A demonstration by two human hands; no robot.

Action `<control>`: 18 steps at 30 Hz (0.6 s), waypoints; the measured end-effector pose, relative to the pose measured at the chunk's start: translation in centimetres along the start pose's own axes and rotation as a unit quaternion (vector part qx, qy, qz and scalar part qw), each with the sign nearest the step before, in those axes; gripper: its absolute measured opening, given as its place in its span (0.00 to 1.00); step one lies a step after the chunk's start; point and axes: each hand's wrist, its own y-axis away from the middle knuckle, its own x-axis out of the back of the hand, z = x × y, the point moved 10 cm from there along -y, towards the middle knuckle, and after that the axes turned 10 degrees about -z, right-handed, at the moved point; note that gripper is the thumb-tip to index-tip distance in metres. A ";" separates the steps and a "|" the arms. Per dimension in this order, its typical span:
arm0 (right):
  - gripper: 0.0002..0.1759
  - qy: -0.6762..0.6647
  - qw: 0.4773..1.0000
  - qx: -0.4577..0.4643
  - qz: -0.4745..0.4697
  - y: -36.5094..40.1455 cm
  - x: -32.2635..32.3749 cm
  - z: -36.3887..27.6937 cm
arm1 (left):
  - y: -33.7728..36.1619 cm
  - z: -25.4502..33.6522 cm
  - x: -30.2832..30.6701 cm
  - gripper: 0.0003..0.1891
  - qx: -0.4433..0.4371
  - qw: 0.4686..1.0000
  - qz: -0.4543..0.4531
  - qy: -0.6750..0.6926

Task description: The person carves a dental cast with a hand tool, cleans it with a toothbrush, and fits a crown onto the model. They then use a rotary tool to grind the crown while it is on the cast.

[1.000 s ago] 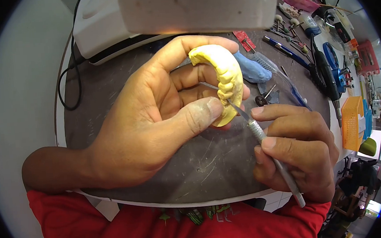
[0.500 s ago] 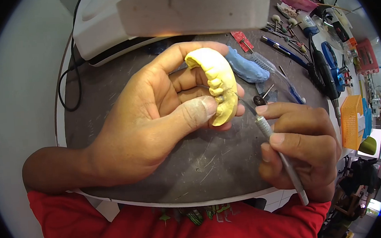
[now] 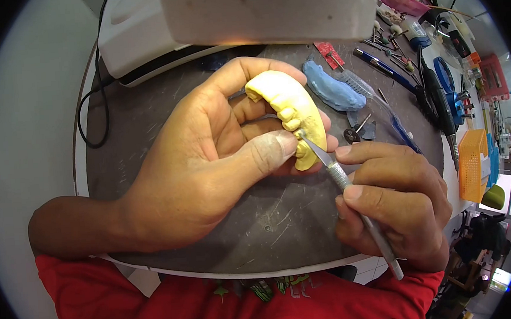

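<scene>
A yellow dental cast [image 3: 303, 106] with a row of moulded teeth is held up over the table in my left hand [image 3: 208, 157]. The thumb presses on its lower end beside the teeth, and the fingers curl behind it. My right hand [image 3: 394, 194] grips a craft knife [image 3: 366, 223] by its knurled metal handle, like a pen. The blade's tip rests at the cast by the teeth, close to my left thumb. Behind the cast lies a blue putty-like piece [image 3: 334, 86] on the tabletop.
A white machine [image 3: 269, 10] overhangs the far side of the dark table [image 3: 259, 218]. To the right are a toothbrush [image 3: 382, 103], a disc bur [image 3: 352, 134], a blue pen [image 3: 382, 64], a black handpiece [image 3: 438, 99], several burs and an orange basket [image 3: 473, 165].
The knife has moved left and its blade now lies over the cast's face, where before it was at the outer edge. The cast has tilted slightly and shifted a little right.
</scene>
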 end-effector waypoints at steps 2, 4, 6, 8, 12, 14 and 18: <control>0.14 0.012 1.000 0.006 0.002 0.0 0.0 -0.1 | 0.0 0.0 0.0 0.23 0.001 1.000 0.000 -0.001; 0.14 0.012 1.000 0.008 0.002 0.0 0.0 0.0 | 0.0 -0.1 0.1 0.22 -0.003 1.000 0.004 -0.001; 0.13 0.012 1.000 0.010 0.003 0.0 0.0 -0.1 | 0.0 -0.1 0.0 0.22 -0.003 1.000 0.004 0.002; 0.13 0.016 1.000 0.008 0.002 0.1 0.0 -0.1 | 0.0 -0.1 0.1 0.21 -0.004 1.000 0.004 0.004; 0.13 0.018 1.000 0.011 -0.012 0.0 -0.1 -0.2 | -0.1 -0.1 0.1 0.21 -0.006 1.000 0.004 0.003; 0.13 0.018 1.000 0.010 -0.015 0.0 -0.1 -0.2 | -0.1 -0.1 0.1 0.20 -0.005 1.000 0.007 0.002; 0.13 0.020 1.000 0.006 -0.015 0.0 -0.1 -0.4 | -0.1 0.0 0.2 0.21 -0.013 1.000 0.004 -0.013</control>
